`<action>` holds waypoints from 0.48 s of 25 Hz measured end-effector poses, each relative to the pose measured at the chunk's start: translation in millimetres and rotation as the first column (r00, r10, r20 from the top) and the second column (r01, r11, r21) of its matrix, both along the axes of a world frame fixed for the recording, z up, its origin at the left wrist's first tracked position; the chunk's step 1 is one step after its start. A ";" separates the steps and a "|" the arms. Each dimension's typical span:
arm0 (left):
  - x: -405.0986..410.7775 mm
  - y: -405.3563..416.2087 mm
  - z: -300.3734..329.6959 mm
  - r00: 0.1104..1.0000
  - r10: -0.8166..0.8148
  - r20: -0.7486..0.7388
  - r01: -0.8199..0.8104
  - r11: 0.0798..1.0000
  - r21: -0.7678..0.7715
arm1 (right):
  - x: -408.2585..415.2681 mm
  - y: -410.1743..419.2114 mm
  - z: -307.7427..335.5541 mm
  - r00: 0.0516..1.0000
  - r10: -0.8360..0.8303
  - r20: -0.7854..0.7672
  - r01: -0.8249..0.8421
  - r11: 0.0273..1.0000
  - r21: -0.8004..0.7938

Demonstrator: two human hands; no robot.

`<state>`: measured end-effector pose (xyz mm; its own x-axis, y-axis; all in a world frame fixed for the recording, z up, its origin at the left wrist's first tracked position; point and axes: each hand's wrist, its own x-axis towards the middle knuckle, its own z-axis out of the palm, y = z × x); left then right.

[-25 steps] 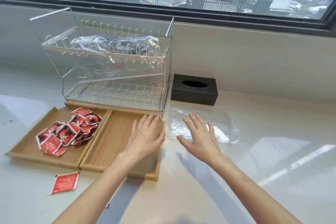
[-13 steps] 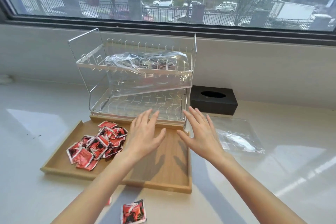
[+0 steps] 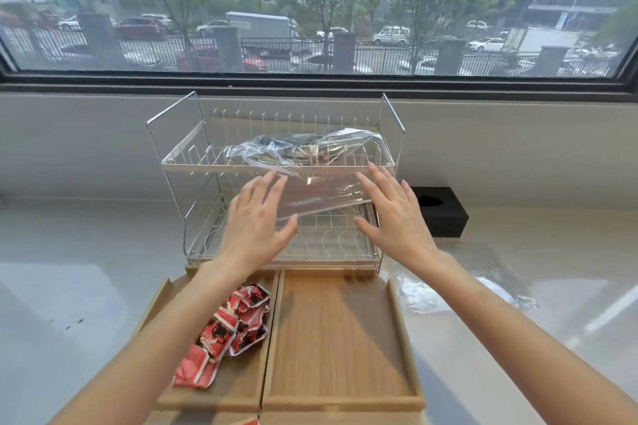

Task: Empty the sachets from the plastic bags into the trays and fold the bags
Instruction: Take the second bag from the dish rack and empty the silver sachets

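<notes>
both hands, left hand (image 3: 257, 217) and right hand (image 3: 397, 217), are reaching open-fingered; the full bag (image 3: 310, 152) is lying crosswise just beyond, on the rack (image 3: 179, 166).

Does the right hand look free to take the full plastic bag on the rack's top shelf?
Probably yes. The right hand is open, right in front of the bag, whose flap hangs over the rack's open front edge; nothing lies between.

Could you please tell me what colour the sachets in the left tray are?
The sachets are red with black and white markings, seen in the head view.
</notes>
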<state>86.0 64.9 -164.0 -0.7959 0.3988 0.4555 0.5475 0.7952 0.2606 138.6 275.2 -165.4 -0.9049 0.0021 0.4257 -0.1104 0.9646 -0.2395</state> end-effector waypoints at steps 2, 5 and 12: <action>-20.1 -7.4 7.9 1.000 0.007 -0.021 -0.008 0.998 -0.062 | -18.6 -1.5 12.8 1.000 -0.014 0.020 0.014 0.999 0.037; -51.8 -13.7 16.9 0.999 0.040 -0.025 -0.044 0.986 -0.158 | -49.3 -3.3 29.2 0.992 -0.051 0.114 0.032 0.986 0.162; -90.7 -25.3 9.0 0.998 0.026 -0.058 -0.038 0.973 -0.229 | -80.9 0.6 22.9 0.998 -0.066 0.015 0.063 0.987 0.148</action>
